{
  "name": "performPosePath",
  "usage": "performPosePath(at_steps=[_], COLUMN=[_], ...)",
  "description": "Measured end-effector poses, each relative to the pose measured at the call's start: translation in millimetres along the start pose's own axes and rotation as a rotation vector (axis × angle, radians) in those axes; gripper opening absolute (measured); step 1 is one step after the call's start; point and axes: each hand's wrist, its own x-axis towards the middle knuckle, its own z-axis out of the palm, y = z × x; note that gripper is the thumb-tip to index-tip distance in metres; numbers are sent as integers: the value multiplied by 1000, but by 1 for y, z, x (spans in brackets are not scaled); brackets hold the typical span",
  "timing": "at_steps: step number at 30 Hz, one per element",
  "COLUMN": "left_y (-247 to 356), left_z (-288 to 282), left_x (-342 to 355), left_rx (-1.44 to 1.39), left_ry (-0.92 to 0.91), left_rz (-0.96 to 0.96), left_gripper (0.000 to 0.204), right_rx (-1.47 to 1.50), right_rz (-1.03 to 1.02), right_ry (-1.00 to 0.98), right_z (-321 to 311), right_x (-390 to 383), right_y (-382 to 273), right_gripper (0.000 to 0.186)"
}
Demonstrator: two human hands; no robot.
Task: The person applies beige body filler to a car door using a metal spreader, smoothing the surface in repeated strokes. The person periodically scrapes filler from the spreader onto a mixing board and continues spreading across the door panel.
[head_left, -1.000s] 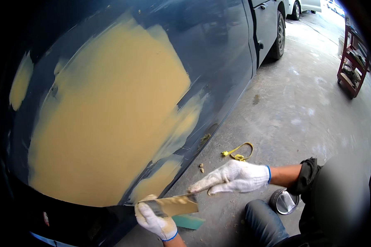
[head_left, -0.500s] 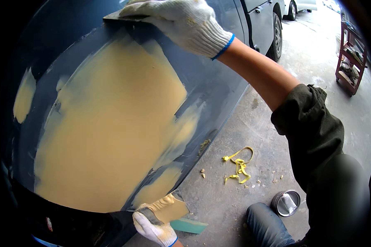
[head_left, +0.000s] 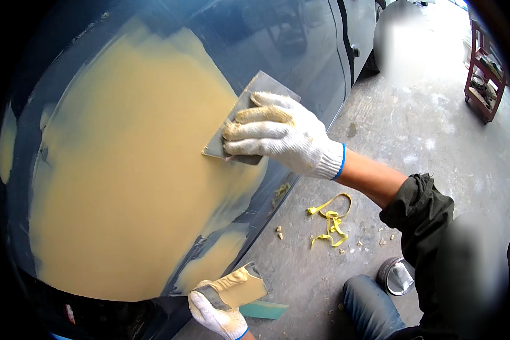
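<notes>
A dark blue car panel (head_left: 266,39) fills the left side, with a broad patch of tan body filler (head_left: 130,170) spread over it. My right hand (head_left: 294,136), in a white knit glove, presses a flat grey putty spreader (head_left: 242,106) with its fingers laid along it, at the patch's right edge. Low in view, my gloved left hand (head_left: 218,318) grips a second spreader (head_left: 256,270) loaded with a mound of tan filler. A green flat blade (head_left: 264,310) sticks out beside that hand; whether the hand holds it is hidden.
On the concrete floor (head_left: 368,187) lie a tangled yellow strap (head_left: 334,224) and small crumbs. An open tin (head_left: 398,276) stands by my knee (head_left: 371,306). A dark red wheeled cart (head_left: 484,79) with items on its shelves stands at far right.
My right hand and its spreader have come down from the panel's top to the right edge of the filler patch. The left hand keeps its hold low in view. The view has shifted slightly.
</notes>
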Motion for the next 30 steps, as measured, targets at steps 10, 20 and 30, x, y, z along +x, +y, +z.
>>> performPosePath(at_steps=[10, 20, 30], left_y=[9, 40, 67], left_z=[5, -2, -32], left_x=[-10, -28, -77], left_rx=[118, 178, 96], left_ry=[-52, -62, 54], left_rz=[75, 174, 137], left_gripper=[41, 35, 36], right_rx=[248, 1359, 1171], right_rz=[140, 522, 1291], right_ry=[-24, -412, -257], right_z=[-34, -73, -99], right_x=[-32, -61, -4], right_y=[-41, -134, -199], right_gripper=[44, 27, 27])
